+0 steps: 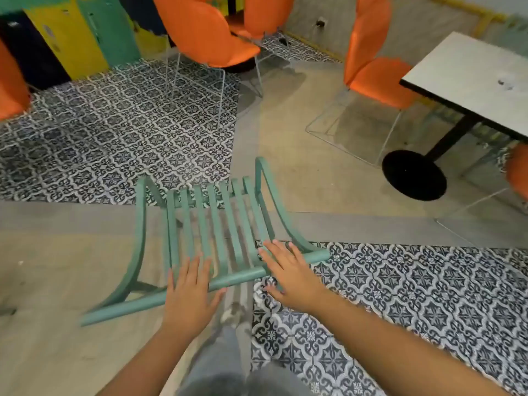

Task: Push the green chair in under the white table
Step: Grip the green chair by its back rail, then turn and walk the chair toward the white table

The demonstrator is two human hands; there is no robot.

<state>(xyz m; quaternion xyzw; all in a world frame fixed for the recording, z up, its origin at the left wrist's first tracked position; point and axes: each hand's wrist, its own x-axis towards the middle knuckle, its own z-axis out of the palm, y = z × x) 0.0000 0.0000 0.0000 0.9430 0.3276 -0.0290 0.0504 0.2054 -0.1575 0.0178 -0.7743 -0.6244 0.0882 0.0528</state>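
The green chair (211, 224), slatted with curved arms, stands on the floor just in front of me, its back rail nearest me. My left hand (190, 295) lies flat over the left part of that top rail, fingers spread. My right hand (288, 272) rests over the rail's right part, fingers spread too; neither hand is curled around the rail. The white table (471, 78), with a dark edge, a black post and a round black base (414, 174), stands far right, well apart from the chair.
An orange chair (371, 75) on a wire frame stands at the table's left side; another orange seat (518, 172) shows at the right edge. More orange chairs (205, 32) stand at the back. Patterned tiles and plain grey floor lie between.
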